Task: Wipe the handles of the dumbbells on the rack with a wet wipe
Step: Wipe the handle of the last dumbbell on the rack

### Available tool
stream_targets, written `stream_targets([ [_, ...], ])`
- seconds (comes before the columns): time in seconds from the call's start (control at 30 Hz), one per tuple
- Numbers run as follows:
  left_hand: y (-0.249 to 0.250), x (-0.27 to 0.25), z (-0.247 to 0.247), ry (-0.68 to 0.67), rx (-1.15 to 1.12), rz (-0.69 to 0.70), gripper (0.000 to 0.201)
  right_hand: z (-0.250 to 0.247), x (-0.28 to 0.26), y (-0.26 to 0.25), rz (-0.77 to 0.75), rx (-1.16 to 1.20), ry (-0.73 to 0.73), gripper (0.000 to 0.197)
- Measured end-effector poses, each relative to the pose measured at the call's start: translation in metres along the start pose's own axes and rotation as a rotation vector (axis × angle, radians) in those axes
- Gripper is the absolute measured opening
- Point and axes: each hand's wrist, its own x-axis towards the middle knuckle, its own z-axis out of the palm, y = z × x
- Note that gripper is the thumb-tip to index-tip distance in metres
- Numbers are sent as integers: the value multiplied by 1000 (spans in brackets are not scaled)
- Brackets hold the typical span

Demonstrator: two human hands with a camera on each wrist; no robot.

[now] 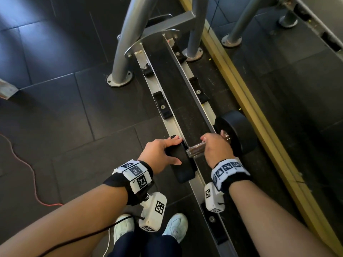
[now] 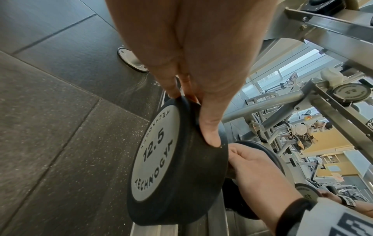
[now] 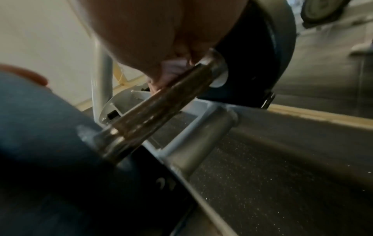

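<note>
A black dumbbell marked 12.5 [image 2: 157,159] lies across the two lowest rails of the rack [image 1: 171,127]. My left hand [image 1: 163,153] grips its near weight head, fingers over the top rim and thumb [image 2: 210,127] on the side. Around the knurled metal handle [image 1: 194,148] my right hand [image 1: 215,147] is wrapped, close to the far weight head [image 1: 235,130]. In the right wrist view a white wet wipe [image 3: 173,70] shows between that hand's fingers and the handle [image 3: 161,108]. Most of the wipe is hidden under the hand.
Empty black saddles [image 1: 163,106] sit along the rails beyond the dumbbell. Grey rack posts [image 1: 120,67] are bolted to the dark rubber floor. A yellow-framed mirror [image 1: 246,101] runs along the right. A red cable [image 1: 27,164] lies on the floor at the left. An upper-tier dumbbell [image 2: 351,92] hangs overhead.
</note>
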Motion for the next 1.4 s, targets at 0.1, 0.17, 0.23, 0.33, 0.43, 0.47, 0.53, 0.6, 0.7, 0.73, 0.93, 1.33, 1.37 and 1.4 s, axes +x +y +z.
stream_targets([
  [0.1,1,0,0,2,13,7,73,11,-10,-13,-86,5,84,27],
  [0.17,1,0,0,2,12,9,73,13,-14,-15,-106,110,89,22],
  [0.23,0,0,-1,0,16,7,72,12,-19,-14,-128,247,63,22],
  [0.33,-1,2,0,3,31,13,73,5,-30,-13,-127,444,-35,31],
  [0.43,-1,2,0,3,37,9,74,3,-49,-13,-48,710,-152,32],
  [0.47,0,2,0,-2,41,6,74,3,-56,-13,11,810,-151,30],
  [0.53,2,1,-2,-11,44,-1,74,6,-69,-13,197,998,-52,26],
  [0.6,3,1,-2,-4,39,-12,74,9,-78,-14,442,1133,130,24],
  [0.7,4,1,-2,13,42,-13,74,14,-76,-11,765,1219,345,31],
  [0.73,4,2,-1,13,47,-8,75,17,-70,-7,867,1245,371,31],
  [0.93,-2,6,-1,22,63,20,73,26,-40,-3,949,1422,418,14],
  [1.33,0,3,-3,13,84,36,72,43,-77,-12,804,1563,307,27],
  [1.37,0,3,-3,9,77,36,71,38,-74,-9,878,1586,418,32],
  [1.4,0,3,-3,6,70,36,71,34,-69,-8,900,1602,476,36],
])
